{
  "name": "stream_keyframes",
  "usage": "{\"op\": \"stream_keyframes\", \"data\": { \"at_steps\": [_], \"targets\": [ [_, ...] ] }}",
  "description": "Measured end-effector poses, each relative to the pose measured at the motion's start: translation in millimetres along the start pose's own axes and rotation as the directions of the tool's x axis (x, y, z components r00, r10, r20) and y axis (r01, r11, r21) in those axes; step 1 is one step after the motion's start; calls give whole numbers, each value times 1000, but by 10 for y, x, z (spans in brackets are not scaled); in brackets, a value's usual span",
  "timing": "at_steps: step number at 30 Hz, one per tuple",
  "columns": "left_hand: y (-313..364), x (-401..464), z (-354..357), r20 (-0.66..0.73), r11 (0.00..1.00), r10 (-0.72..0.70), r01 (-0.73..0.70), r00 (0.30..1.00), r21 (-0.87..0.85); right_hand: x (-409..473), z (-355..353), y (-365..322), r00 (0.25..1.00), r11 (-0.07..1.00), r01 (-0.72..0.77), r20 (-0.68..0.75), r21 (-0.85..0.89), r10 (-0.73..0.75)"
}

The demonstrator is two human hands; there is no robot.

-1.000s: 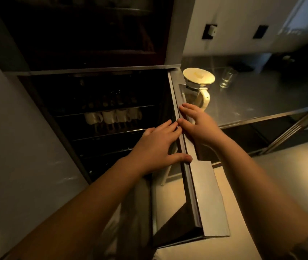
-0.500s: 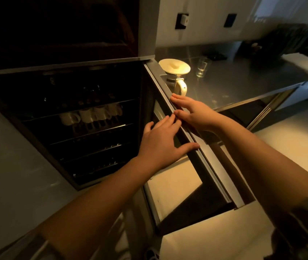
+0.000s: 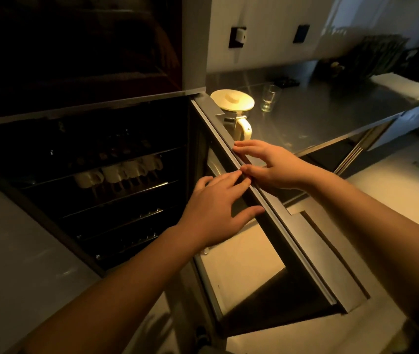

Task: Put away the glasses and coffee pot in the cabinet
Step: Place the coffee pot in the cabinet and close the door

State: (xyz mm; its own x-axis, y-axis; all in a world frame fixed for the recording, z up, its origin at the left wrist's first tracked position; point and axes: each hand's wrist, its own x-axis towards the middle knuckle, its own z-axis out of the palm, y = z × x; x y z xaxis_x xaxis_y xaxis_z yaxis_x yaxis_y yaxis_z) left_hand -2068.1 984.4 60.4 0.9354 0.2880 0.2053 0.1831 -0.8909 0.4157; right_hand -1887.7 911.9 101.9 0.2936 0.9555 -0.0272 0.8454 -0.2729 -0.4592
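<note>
Both hands, left hand (image 3: 213,208) and right hand (image 3: 272,166), rest flat-fingered on the cabinet door (image 3: 267,200) at frame centre. The coffee pot (image 3: 234,108) and glass (image 3: 268,98) wait on the desk (image 3: 331,116) behind; a wider swing could hit the pot.

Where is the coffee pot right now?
The coffee pot stands on the steel counter, right of the open cabinet door, with a glass just to its right.

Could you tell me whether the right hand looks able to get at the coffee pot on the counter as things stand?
Probably yes. The right hand rests on the open cabinet door's edge, just in front of the coffee pot, whose handle faces it. Nothing visible stands between them, and the hand holds nothing.
</note>
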Motion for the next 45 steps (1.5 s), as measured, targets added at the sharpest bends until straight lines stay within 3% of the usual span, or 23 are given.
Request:
{"op": "stream_keyframes", "data": {
  "at_steps": [5, 9, 15, 20, 25, 36, 45],
  "targets": [
    [-374, 393, -306, -151, 996, 54, -65, 987, -64, 247, -194, 132, 1000, 1000, 26, 7, -2, -26],
    [-637, 1025, -450, -168, 998, 67, -69, 983, -4, 631, -370, 460, 991, 994, -96, -98, -57, 90],
    [-793, 2182, -434, 80, 979, 75, -89, 994, 181, 1348, -366, 1065, 929, 940, -335, -187, -66, 318],
    [-994, 2959, -305, 256, 956, 19, -92, 967, 277, 1782, -61, 1497, 853, 876, -476, -199, 83, 482],
    [-1136, 3378, -205, 377, 920, -39, -114, 925, 374, 2002, 205, 1668, 793, 813, -505, -216, 289, 569],
    [-1076, 3467, -37, 521, 947, 29, -190, 853, 259, 1835, 203, 1846, 766, 808, -462, -294, 366, 572],
    [-810, 3362, 110, 504, 958, 169, -261, 847, 119, 1365, 76, 2036, 746, 787, -512, -276, 344, 606]
  ]
}}
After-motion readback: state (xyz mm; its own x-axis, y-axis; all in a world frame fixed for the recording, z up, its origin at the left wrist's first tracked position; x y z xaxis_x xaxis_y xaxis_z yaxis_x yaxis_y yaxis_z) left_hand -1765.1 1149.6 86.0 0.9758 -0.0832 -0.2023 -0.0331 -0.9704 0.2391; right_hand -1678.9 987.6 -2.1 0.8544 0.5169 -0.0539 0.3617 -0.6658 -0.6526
